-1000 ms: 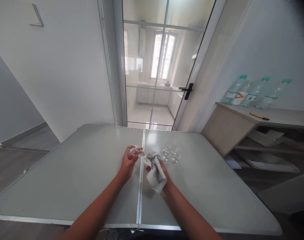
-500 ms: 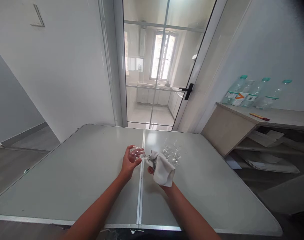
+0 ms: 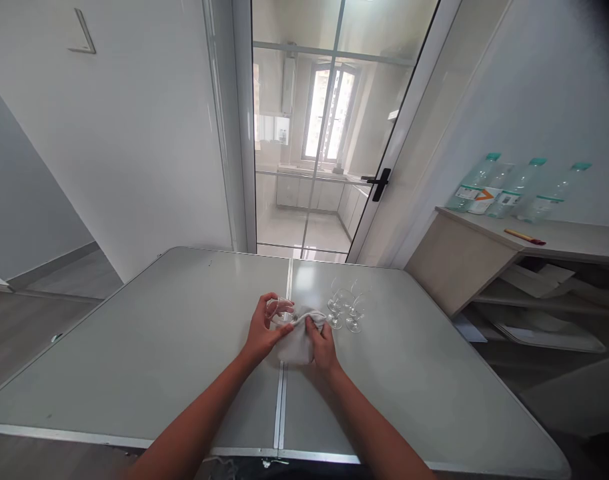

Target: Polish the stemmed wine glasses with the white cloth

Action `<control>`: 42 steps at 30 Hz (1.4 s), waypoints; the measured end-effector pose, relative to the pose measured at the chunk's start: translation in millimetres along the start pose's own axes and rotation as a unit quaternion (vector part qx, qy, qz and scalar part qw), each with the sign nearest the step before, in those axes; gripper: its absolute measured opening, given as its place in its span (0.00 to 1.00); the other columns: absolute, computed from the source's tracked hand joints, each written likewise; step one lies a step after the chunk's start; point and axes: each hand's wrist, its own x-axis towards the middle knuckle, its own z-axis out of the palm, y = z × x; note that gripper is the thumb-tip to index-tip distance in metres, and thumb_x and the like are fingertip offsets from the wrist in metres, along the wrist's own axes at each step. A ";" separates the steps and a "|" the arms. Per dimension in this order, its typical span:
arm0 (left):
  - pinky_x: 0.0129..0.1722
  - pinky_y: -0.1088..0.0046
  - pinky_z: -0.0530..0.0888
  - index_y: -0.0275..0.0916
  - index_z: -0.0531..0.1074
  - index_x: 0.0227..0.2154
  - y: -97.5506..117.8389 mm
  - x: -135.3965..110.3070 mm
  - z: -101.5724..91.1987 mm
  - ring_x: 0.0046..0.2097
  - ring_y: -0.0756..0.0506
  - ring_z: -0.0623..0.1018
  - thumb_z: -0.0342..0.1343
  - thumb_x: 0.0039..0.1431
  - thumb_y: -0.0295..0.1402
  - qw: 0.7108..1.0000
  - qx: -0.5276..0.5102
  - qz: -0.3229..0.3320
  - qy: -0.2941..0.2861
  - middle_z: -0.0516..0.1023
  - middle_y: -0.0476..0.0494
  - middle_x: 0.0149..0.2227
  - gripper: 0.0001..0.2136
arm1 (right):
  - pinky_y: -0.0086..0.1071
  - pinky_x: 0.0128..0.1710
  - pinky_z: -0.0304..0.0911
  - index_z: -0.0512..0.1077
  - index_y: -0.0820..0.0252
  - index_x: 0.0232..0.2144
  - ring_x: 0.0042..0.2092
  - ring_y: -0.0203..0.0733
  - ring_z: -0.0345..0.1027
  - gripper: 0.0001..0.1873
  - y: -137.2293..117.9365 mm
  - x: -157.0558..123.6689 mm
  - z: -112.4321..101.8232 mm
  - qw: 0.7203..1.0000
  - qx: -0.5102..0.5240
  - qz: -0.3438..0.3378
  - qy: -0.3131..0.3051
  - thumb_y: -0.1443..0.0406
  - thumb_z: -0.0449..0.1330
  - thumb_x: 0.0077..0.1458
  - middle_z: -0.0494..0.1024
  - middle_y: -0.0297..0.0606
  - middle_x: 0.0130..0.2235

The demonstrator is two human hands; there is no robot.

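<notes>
My left hand [image 3: 261, 331] is closed round the bowl of a clear stemmed glass [image 3: 281, 309], held on its side over the middle seam of the grey folding table [image 3: 159, 347]. My right hand [image 3: 321, 342] pinches a white cloth [image 3: 295, 343] against the glass's stem end, and the cloth hangs down between both hands. Two more clear stemmed glasses [image 3: 345, 308] stand upright on the table just right of my right hand.
A glass door with a black handle [image 3: 379, 183] stands behind the table. To the right is a wooden shelf unit [image 3: 489, 257] with three plastic bottles [image 3: 514, 190] and a pencil on top, and papers on its lower shelf.
My right hand has turned palm-down and come closer to the left, bunching the cloth against the glass; the cloth now hangs under both hands instead of draping over my right hand.
</notes>
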 end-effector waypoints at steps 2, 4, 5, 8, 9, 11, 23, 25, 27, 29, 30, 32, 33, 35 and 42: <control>0.51 0.62 0.71 0.46 0.59 0.51 -1.4 -1.5 2.8 0.49 0.40 0.81 0.72 0.53 0.37 0.999 0.046 0.003 0.007 0.81 0.40 0.50 0.29 | 0.35 0.43 0.67 0.77 0.60 0.38 0.44 0.48 0.74 0.27 8.1 4.2 -1.9 0.998 -0.025 0.027 0.053 0.45 0.68 0.48 0.82 0.39 0.38; 0.51 0.61 0.70 0.46 0.60 0.50 -2.5 -3.5 5.0 0.49 0.40 0.82 0.72 0.53 0.37 0.996 0.089 0.009 0.018 0.81 0.41 0.49 0.28 | 0.36 0.46 0.67 0.77 0.60 0.39 0.48 0.50 0.74 0.26 14.2 6.2 -2.4 0.995 -0.052 0.048 0.072 0.45 0.67 0.49 0.82 0.41 0.41; 0.51 0.61 0.70 0.46 0.60 0.50 -2.7 -4.4 5.4 0.49 0.40 0.82 0.72 0.53 0.37 0.994 0.102 0.013 0.024 0.81 0.41 0.49 0.28 | 0.36 0.47 0.67 0.77 0.60 0.40 0.49 0.51 0.74 0.26 16.0 6.3 -2.2 0.994 -0.057 0.055 0.074 0.45 0.66 0.50 0.82 0.41 0.41; 0.50 0.61 0.70 0.45 0.61 0.52 -1.6 -5.1 3.7 0.49 0.39 0.82 0.71 0.53 0.37 0.992 0.113 0.032 0.043 0.81 0.40 0.50 0.29 | 0.36 0.44 0.68 0.76 0.59 0.44 0.47 0.50 0.74 0.26 14.4 5.3 -1.8 0.995 -0.021 0.044 0.084 0.45 0.62 0.55 0.82 0.41 0.43; 0.49 0.61 0.70 0.45 0.61 0.53 -0.8 -4.5 2.4 0.48 0.39 0.82 0.71 0.54 0.38 0.992 0.111 0.036 0.057 0.81 0.39 0.50 0.29 | 0.36 0.44 0.68 0.75 0.59 0.45 0.46 0.49 0.74 0.25 11.3 5.2 -2.5 0.996 -0.004 0.019 0.090 0.47 0.61 0.57 0.81 0.41 0.43; 0.48 0.62 0.70 0.45 0.61 0.54 0.9 -2.4 -0.7 0.48 0.40 0.81 0.69 0.56 0.39 0.988 0.112 0.033 0.100 0.80 0.39 0.50 0.27 | 0.34 0.44 0.67 0.73 0.59 0.47 0.45 0.46 0.73 0.20 2.0 5.5 -5.7 0.994 0.009 -0.051 0.095 0.53 0.59 0.58 0.80 0.39 0.43; 0.47 0.63 0.72 0.47 0.66 0.55 -3.9 1.1 -1.0 0.47 0.41 0.82 0.69 0.55 0.40 0.977 0.177 -0.032 0.115 0.80 0.41 0.51 0.27 | 0.30 0.38 0.62 0.74 0.55 0.44 0.35 0.39 0.67 0.12 -13.5 -8.2 -5.8 0.927 -0.266 -0.208 -0.160 0.64 0.57 0.59 0.74 0.34 0.38; 0.47 0.63 0.71 0.47 0.66 0.55 -3.3 1.0 -0.4 0.47 0.41 0.82 0.70 0.54 0.39 0.978 0.178 -0.033 0.101 0.80 0.41 0.51 0.28 | 0.31 0.41 0.64 0.77 0.54 0.43 0.37 0.39 0.71 0.10 -10.1 -9.9 -3.9 0.878 -0.370 -0.237 -0.193 0.64 0.60 0.58 0.74 0.37 0.46; 0.46 0.64 0.71 0.47 0.67 0.55 -3.5 1.2 0.1 0.46 0.41 0.82 0.70 0.53 0.38 0.982 0.164 -0.043 0.082 0.81 0.41 0.50 0.28 | 0.31 0.40 0.64 0.78 0.50 0.43 0.36 0.37 0.72 0.11 -8.3 -11.2 -3.4 0.833 -0.451 -0.239 -0.212 0.65 0.61 0.58 0.71 0.37 0.54; 0.46 0.64 0.71 0.46 0.68 0.56 -4.9 1.4 0.5 0.46 0.41 0.82 0.71 0.52 0.37 0.986 0.147 -0.052 0.061 0.81 0.42 0.49 0.29 | 0.30 0.39 0.63 0.77 0.49 0.46 0.36 0.37 0.73 0.13 -8.4 -12.3 -3.3 0.795 -0.516 -0.229 -0.220 0.65 0.60 0.59 0.71 0.36 0.57; 0.46 0.64 0.71 0.46 0.69 0.56 -6.1 1.3 0.8 0.46 0.41 0.82 0.71 0.51 0.37 0.987 0.144 -0.054 0.051 0.81 0.42 0.49 0.29 | 0.30 0.38 0.62 0.77 0.49 0.47 0.38 0.38 0.73 0.13 -9.2 -12.9 -3.2 0.777 -0.544 -0.224 -0.224 0.65 0.59 0.60 0.72 0.36 0.57; 0.46 0.64 0.71 0.46 0.69 0.56 -9.1 0.8 1.7 0.45 0.41 0.82 0.71 0.51 0.36 0.987 0.150 -0.049 0.037 0.82 0.42 0.49 0.29 | 0.30 0.38 0.61 0.76 0.51 0.47 0.40 0.41 0.74 0.13 -11.7 -13.9 -2.6 0.744 -0.589 -0.212 -0.232 0.65 0.57 0.62 0.76 0.37 0.53; 0.46 0.64 0.70 0.46 0.69 0.55 -10.8 0.3 2.2 0.45 0.41 0.81 0.71 0.50 0.35 0.986 0.157 -0.045 0.028 0.82 0.42 0.48 0.29 | 0.30 0.38 0.60 0.77 0.53 0.46 0.41 0.42 0.75 0.12 -13.1 -14.2 -2.1 0.730 -0.608 -0.203 -0.236 0.65 0.56 0.63 0.78 0.37 0.50; 0.45 0.64 0.70 0.46 0.70 0.55 -14.1 -0.7 3.7 0.45 0.41 0.81 0.71 0.50 0.34 0.985 0.171 -0.038 0.006 0.82 0.43 0.48 0.29 | 0.31 0.37 0.59 0.78 0.55 0.42 0.40 0.42 0.75 0.11 -15.2 -14.5 -0.9 0.707 -0.641 -0.181 -0.235 0.66 0.54 0.64 0.81 0.38 0.45; 0.47 0.62 0.71 0.47 0.69 0.59 -18.5 -1.9 9.0 0.47 0.41 0.80 0.70 0.53 0.37 0.986 0.157 -0.026 -0.042 0.81 0.41 0.51 0.30 | 0.32 0.36 0.58 0.80 0.57 0.37 0.40 0.45 0.77 0.12 -12.2 -12.3 1.0 0.691 -0.677 -0.142 -0.211 0.66 0.55 0.64 0.84 0.42 0.40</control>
